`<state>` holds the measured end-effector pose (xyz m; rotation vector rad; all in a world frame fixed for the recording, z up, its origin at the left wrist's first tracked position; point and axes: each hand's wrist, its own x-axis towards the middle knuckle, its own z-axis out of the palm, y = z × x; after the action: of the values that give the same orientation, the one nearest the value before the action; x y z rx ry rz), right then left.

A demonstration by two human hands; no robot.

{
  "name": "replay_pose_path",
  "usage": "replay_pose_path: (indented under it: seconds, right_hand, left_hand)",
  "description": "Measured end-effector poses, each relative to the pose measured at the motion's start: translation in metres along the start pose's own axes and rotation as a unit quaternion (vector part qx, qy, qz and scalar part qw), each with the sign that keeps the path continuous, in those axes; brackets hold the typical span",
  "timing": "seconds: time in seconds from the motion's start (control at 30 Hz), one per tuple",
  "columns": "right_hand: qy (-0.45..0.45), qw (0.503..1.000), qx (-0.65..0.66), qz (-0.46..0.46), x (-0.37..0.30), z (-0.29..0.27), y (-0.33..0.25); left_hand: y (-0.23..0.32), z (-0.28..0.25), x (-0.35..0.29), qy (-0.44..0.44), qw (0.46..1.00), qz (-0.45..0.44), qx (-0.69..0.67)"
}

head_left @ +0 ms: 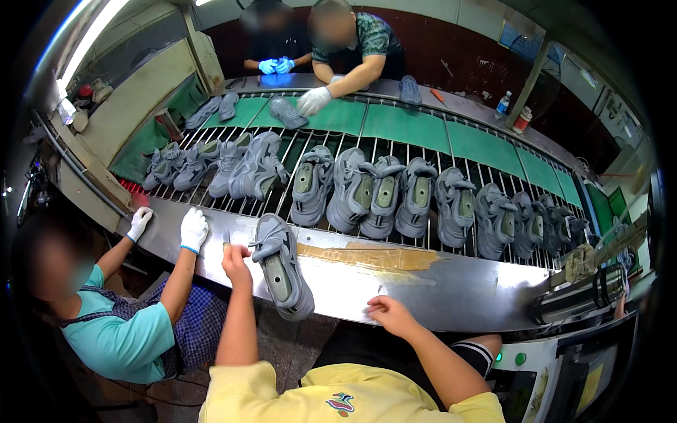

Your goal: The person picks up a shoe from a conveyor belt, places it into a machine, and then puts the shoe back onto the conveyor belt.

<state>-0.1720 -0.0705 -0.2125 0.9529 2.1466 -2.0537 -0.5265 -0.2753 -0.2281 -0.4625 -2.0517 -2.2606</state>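
Observation:
My left hand (237, 266) is closed at the metal bench edge, with a small knife (226, 238) sticking up from its fingers, its short silver blade pointing away from me. Just right of that hand, a grey lace-up sneaker (283, 271) with a green insole stands tilted, its heel end hanging over the bench's near edge. My fingertips come close to its side; whether they touch it I cannot tell. My right hand (393, 315) is over the near edge, fingers curled together; anything in them is too small to make out.
Several grey sneakers (384, 197) line the metal-bar conveyor (282, 208) beyond the bench (338, 289), which has brown tape (374, 256) on it. A gloved co-worker (127, 324) sits at left. Across, another's white-gloved hand (314, 101) reaches beside a grey shoe (288, 113). A machine (536, 374) stands right.

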Motion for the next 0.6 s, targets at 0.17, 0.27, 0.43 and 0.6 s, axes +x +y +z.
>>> replay_pose_path:
  seconds: [0.17,0.27,0.43,0.6]
  right_hand:
    - [0.135,0.952,-0.23,-0.149,0.029,0.003,0.017]
    - [0.103,0.883,-0.353,-0.293,0.051,0.021,0.017]
    - [0.121,0.905,-0.354,-0.201,0.057,0.021,0.006]
    - [0.11,0.904,-0.354,-0.211,0.061,0.02,0.0]
  left_hand:
    - [-0.038,0.031,0.175,-0.056,0.997,-0.022,0.052]
    - [-0.084,0.009,0.283,-0.037,0.974,-0.059,0.217]
    - [-0.061,0.069,0.338,-0.246,0.831,-0.312,0.39]
    - [-0.057,0.064,0.342,-0.306,0.824,-0.381,0.288]
